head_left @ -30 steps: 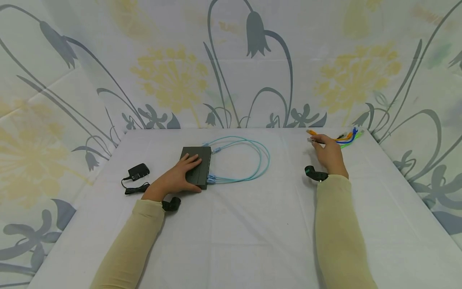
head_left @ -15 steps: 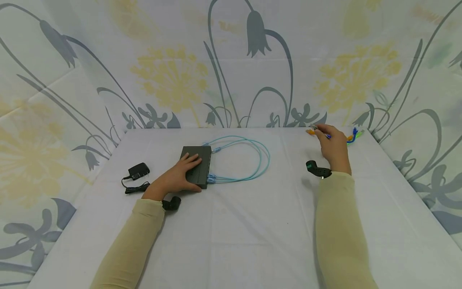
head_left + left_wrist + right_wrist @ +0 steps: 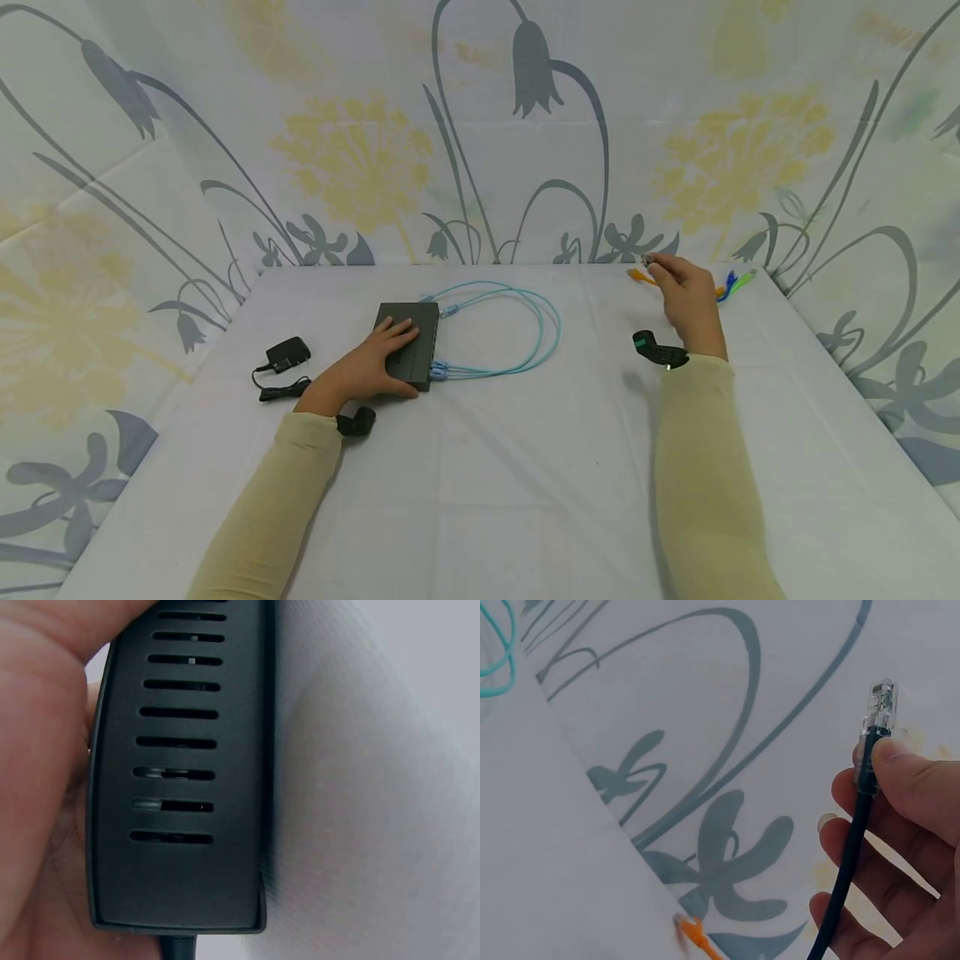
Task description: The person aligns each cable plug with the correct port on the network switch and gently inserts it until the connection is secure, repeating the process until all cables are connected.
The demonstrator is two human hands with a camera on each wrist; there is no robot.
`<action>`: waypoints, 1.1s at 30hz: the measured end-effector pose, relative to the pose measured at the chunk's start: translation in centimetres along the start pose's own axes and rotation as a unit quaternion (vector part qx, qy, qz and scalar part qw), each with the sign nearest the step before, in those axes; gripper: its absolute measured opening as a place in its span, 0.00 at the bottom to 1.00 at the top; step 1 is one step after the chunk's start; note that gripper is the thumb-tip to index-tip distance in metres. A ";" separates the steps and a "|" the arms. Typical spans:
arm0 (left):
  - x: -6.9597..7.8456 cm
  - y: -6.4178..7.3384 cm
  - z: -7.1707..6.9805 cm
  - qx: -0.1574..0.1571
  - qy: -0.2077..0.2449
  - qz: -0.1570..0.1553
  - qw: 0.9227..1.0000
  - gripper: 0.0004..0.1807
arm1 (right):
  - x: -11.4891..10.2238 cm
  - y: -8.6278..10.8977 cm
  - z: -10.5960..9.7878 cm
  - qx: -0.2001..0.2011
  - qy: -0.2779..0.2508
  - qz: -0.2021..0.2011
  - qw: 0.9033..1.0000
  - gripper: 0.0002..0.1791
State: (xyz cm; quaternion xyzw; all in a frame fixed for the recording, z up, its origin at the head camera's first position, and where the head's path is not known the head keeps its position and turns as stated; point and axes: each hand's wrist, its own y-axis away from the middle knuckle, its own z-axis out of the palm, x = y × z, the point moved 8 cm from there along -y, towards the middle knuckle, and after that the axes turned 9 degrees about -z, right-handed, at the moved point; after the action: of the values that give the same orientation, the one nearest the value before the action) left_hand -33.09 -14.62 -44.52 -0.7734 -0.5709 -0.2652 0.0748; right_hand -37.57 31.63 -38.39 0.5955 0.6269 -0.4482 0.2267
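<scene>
My left hand (image 3: 366, 360) lies over a black network switch (image 3: 415, 360), fingers spread across its top and thumb along the near side. Close up in the left wrist view, the slotted side of the switch (image 3: 180, 885) shows beside the hand. Light-blue network cables (image 3: 559, 325) loop out from its right side. Over the back right of the table, my right hand (image 3: 690, 308) pinches a dark network cable (image 3: 851, 855) just behind its clear plug (image 3: 883, 705), between thumb and index finger. The plug points upward in the right wrist view. The cable's far end is hidden.
An orange cable plug (image 3: 640, 276) lies left of the right hand. Blue (image 3: 730, 283) and green (image 3: 742, 282) cable ends lie on its other side. A black power adapter (image 3: 287, 357) with a bundled cord rests left of the switch. A flower-patterned cloth rises behind the table.
My right hand has moved up and away, bringing the cable plug from pointing left over the table to an upturned position near the back edge. The left hand has stayed on the switch.
</scene>
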 end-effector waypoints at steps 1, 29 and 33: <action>0.0 0.0 0.0 0.000 0.000 -0.001 1.000 0.58 | -0.1 0.0 -0.1 0.006 -0.007 -0.001 1.000 0.30; 0.3 0.2 -0.2 0.002 -0.001 0.002 1.000 0.58 | -3.3 -0.3 -2.5 0.142 -0.480 -0.127 0.856 0.11; 0.4 0.2 -0.2 0.000 0.002 0.003 1.000 0.58 | -3.5 -0.3 -2.0 0.127 -0.462 -0.118 0.870 0.11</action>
State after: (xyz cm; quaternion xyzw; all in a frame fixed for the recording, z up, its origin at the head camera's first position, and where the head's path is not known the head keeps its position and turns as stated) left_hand -32.87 -14.47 -44.15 -0.7744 -0.5685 -0.2671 0.0765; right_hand -36.67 31.41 -34.43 0.2657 0.4538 -0.7712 0.3587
